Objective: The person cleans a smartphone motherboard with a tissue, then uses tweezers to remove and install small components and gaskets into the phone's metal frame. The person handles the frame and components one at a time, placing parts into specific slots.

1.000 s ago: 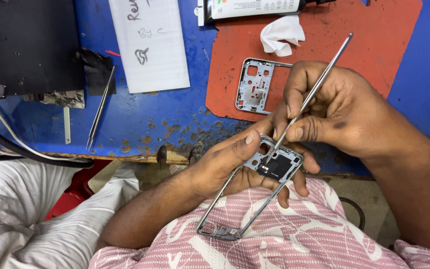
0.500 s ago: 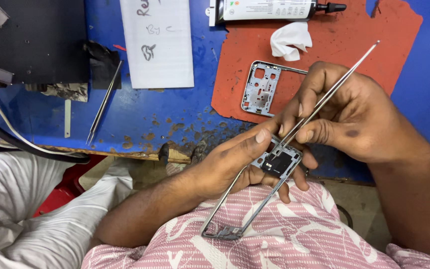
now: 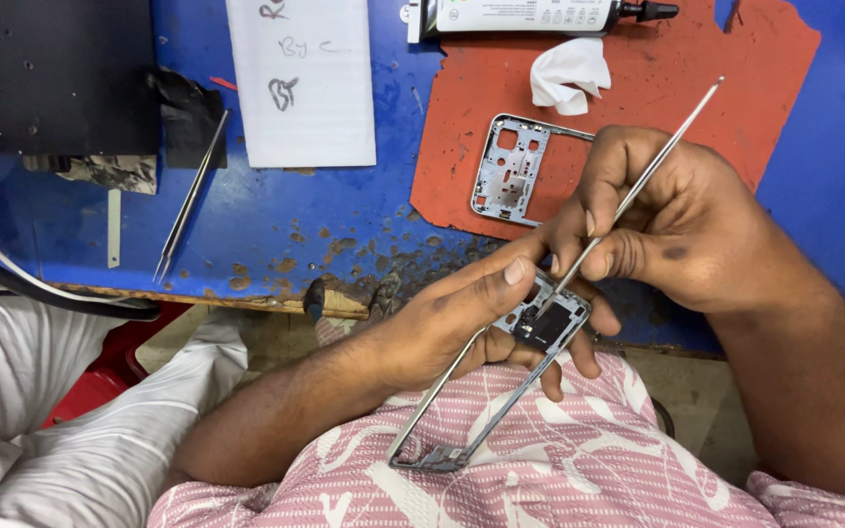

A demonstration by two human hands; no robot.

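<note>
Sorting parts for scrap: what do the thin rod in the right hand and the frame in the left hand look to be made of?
Rod: likely steel, bright and evenly shiny. Frame: probably metal rim, silvery glint; its dark upper section looks like matte plastic.

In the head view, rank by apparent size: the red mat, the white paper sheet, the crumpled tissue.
1. Red mat, largest.
2. White paper sheet.
3. Crumpled tissue, smallest.
All lie on the blue bench, so nearness hardly skews this.

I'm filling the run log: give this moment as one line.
left hand: holds phone frame | right hand: presses metal probe into frame's top | second frame: on orange mat
</note>
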